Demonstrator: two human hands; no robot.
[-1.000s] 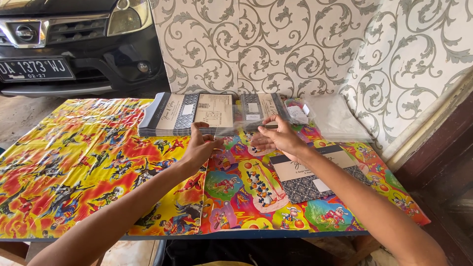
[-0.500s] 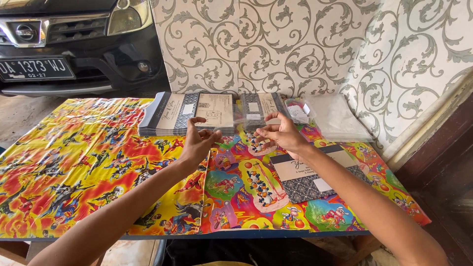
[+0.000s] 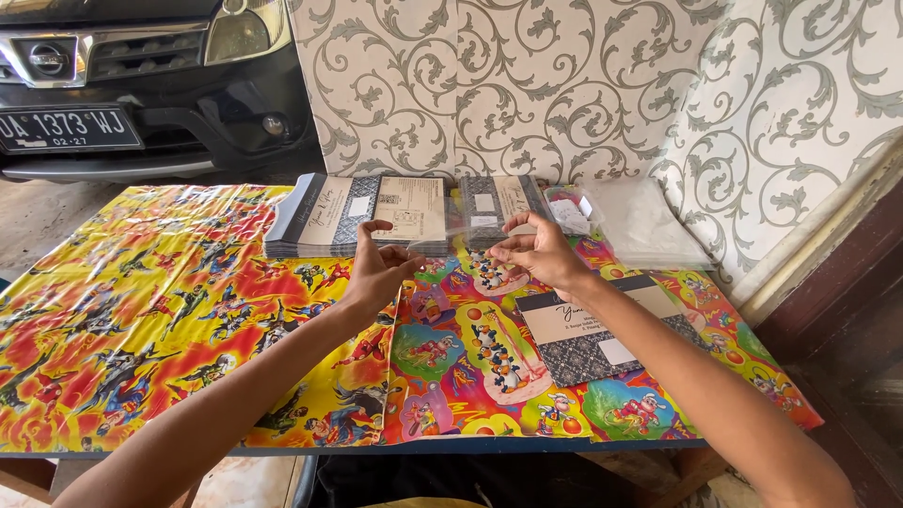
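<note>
Up above the bright cartoon tablecloth (image 3: pixel 188 320), the 2 hands hold a clear plastic sleeve (image 3: pixel 456 230) between them: the left hand (image 3: pixel 376 273) pinches its near edge with thumb and fingers, and the right hand (image 3: pixel 541 254) pinches the other end. Just beyond lies a stack of grey patterned cards (image 3: pixel 376 212) (clear sleeves (image 3: pixel 640 226) sit to the right), and 1 card (image 3: pixel 588 329) rests under the right forearm.

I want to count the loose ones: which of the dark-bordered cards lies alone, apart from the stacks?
The single card under the right forearm, flat on the cartoon tablecloth near the front edge. The other cards sit stacked in piles by the wall.
</note>
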